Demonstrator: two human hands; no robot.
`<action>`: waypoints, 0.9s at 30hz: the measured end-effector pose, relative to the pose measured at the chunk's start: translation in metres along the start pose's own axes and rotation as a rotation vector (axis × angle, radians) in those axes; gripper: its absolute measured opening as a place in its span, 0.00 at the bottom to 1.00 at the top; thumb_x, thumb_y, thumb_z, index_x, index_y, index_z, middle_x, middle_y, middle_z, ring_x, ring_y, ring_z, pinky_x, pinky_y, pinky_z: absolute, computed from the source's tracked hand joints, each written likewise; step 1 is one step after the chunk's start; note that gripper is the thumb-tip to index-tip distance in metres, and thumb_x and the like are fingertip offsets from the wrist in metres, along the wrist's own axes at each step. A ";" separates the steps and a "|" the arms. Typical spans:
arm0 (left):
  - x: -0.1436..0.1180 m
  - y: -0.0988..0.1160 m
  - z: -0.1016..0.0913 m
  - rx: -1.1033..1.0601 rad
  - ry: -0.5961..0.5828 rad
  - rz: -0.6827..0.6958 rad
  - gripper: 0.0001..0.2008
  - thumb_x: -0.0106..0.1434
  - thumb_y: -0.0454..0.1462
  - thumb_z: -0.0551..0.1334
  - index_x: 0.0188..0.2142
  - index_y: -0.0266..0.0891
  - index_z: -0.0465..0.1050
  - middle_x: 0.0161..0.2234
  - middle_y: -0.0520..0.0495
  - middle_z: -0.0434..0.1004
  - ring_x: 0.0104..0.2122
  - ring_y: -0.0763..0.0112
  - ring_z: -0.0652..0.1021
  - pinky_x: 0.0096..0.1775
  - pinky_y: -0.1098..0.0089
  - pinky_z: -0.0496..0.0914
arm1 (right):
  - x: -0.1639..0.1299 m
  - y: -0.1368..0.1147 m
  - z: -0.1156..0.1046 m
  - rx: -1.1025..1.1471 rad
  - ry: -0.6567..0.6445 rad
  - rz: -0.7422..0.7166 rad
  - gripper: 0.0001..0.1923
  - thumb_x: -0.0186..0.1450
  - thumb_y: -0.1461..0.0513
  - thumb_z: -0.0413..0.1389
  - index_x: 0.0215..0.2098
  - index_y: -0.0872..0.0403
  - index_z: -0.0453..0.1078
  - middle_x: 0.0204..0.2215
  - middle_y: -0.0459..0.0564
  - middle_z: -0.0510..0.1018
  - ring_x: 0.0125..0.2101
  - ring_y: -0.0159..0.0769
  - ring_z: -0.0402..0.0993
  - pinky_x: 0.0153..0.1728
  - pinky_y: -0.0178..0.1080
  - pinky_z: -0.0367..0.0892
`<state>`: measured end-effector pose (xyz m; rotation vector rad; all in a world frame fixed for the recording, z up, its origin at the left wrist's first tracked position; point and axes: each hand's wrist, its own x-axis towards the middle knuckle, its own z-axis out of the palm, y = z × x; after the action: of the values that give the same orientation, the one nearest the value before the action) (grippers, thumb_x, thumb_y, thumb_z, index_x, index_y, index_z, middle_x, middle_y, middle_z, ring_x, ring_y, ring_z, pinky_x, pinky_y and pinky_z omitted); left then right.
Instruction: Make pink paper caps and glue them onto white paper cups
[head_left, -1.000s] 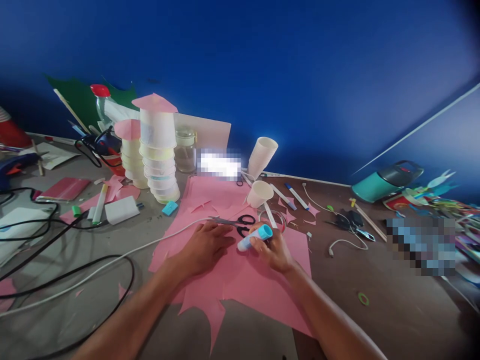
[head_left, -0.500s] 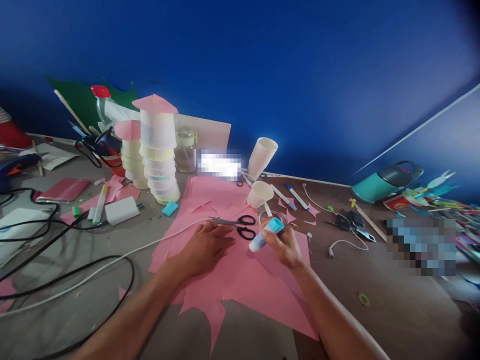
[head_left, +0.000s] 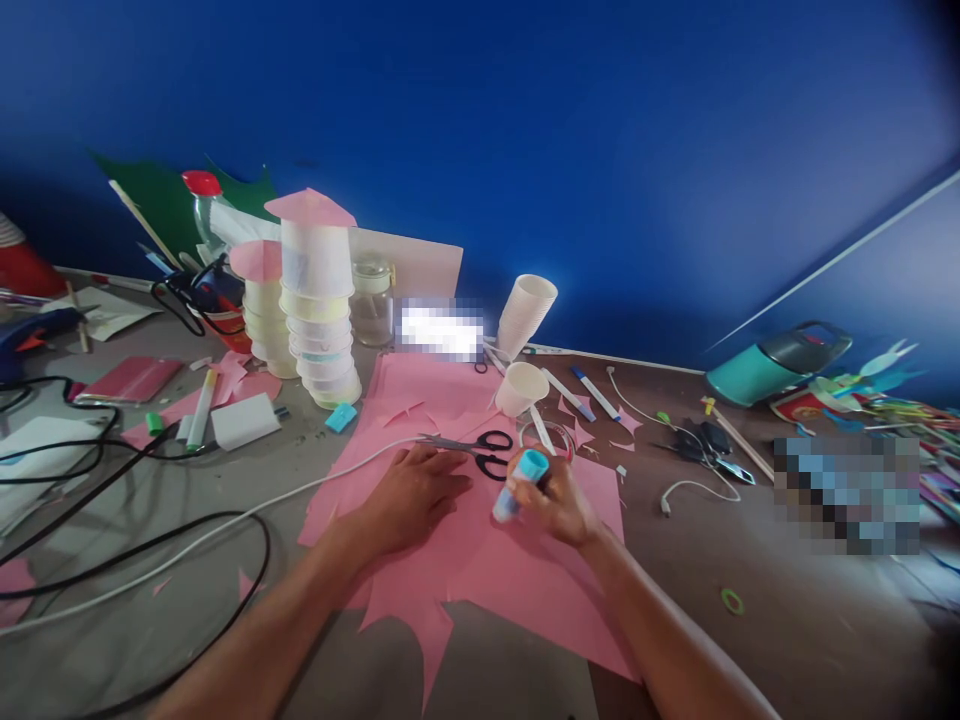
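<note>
My left hand (head_left: pixel 418 492) lies flat on pink paper (head_left: pixel 457 560), its fingers stretched out just below the scissors (head_left: pixel 480 447). In my right hand (head_left: pixel 562 500) is a white glue stick (head_left: pixel 534 466) with a blue end pointing up and its white end tilted down toward the paper. Whether that white end touches the paper I cannot tell. The scissors have black handles and lie on the pink sheet between both hands. Behind them stands a single white paper cup (head_left: pixel 520 391).
At the left stand two cup towers (head_left: pixel 318 310) with pink paper tops. Black cables (head_left: pixel 225 515) and a white cord cross the table's left side. A leaning cup stack (head_left: pixel 527 315), markers (head_left: pixel 596 393), keys (head_left: pixel 697 445) and a teal flask (head_left: pixel 765 370) are at the back and right.
My right hand has turned the glue stick more upright and shifted it slightly left and down. The left hand has stayed on the paper.
</note>
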<state>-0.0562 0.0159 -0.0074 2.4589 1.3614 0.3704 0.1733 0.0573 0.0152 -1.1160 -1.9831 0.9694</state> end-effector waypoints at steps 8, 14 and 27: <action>0.000 -0.001 0.002 -0.001 0.003 -0.004 0.18 0.66 0.33 0.58 0.52 0.52 0.76 0.63 0.51 0.69 0.56 0.52 0.71 0.54 0.49 0.67 | -0.003 0.003 0.017 -0.017 0.057 -0.099 0.07 0.62 0.60 0.56 0.27 0.50 0.68 0.25 0.49 0.77 0.28 0.39 0.72 0.32 0.41 0.69; 0.001 0.001 0.000 0.016 -0.013 -0.007 0.18 0.65 0.32 0.59 0.52 0.50 0.76 0.63 0.49 0.69 0.57 0.51 0.70 0.54 0.48 0.67 | -0.003 -0.004 0.018 -0.019 -0.146 -0.067 0.09 0.58 0.65 0.56 0.21 0.51 0.64 0.19 0.44 0.73 0.22 0.35 0.68 0.31 0.40 0.67; 0.000 0.002 -0.001 -0.008 -0.009 -0.019 0.18 0.67 0.32 0.57 0.52 0.51 0.76 0.63 0.51 0.68 0.57 0.51 0.70 0.53 0.49 0.67 | -0.005 0.004 0.027 -0.083 -0.021 -0.147 0.06 0.62 0.62 0.55 0.27 0.49 0.66 0.24 0.47 0.76 0.25 0.39 0.70 0.36 0.45 0.68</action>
<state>-0.0543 0.0151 -0.0057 2.4366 1.3757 0.3592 0.1549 0.0471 -0.0034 -0.9913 -2.1065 0.8319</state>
